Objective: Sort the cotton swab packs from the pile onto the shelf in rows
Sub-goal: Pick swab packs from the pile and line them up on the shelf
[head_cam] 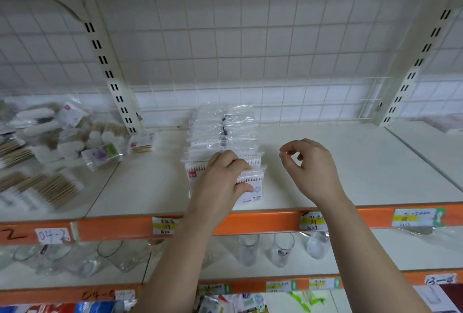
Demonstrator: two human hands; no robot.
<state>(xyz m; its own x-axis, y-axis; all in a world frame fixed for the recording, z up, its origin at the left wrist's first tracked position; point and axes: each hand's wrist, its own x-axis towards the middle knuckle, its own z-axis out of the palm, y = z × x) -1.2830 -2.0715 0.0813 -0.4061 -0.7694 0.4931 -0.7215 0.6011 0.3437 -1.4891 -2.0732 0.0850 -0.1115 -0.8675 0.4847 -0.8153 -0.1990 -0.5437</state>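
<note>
Nearest, at the bottom edge: coloured packets [225, 305], blurred, print unreadable. Just above, a lower board with clear glasses [283, 250], some upright, others tipped over towards the left. Both forearms crossing in front of that board, hiding part of the glassware.

Next up: orange front rail [263, 223] of the shelf [350, 174], with price labels [312, 221] stuck along it and a handwritten tag [52, 235] reading 04-2 at far left.

On the shelf, close to its front edge: left hand [223, 179]. Grips the front pack [253, 187], fingers curled over its top edge, thumb pressed against the printed face. Covers most of the pack's left half. Pack upright, white swab tips showing in a line along the top.

Just right of it: right hand [308, 164]. Hovers above bare board, fingers loosely curled, forefinger and thumb tips close but apart, nothing held.

Behind the left hand: row of packs [223, 134], standing one behind another, touching, running back towards the rear panel. Glare on the clear wrap; number of packs impossible to tell.

Well to the left, beyond a slotted upright [110, 72]: pile [62, 134] of mixed swab packs lying loose on the neighbouring board, wooden-stemmed swabs [50, 187] nearer the front. All of it blurred.

Farthest: white wire grid panel [250, 49] across the back, a second slotted upright [413, 69] at right, a small wire bracket [375, 97] hanging on the grid beside it.
</note>
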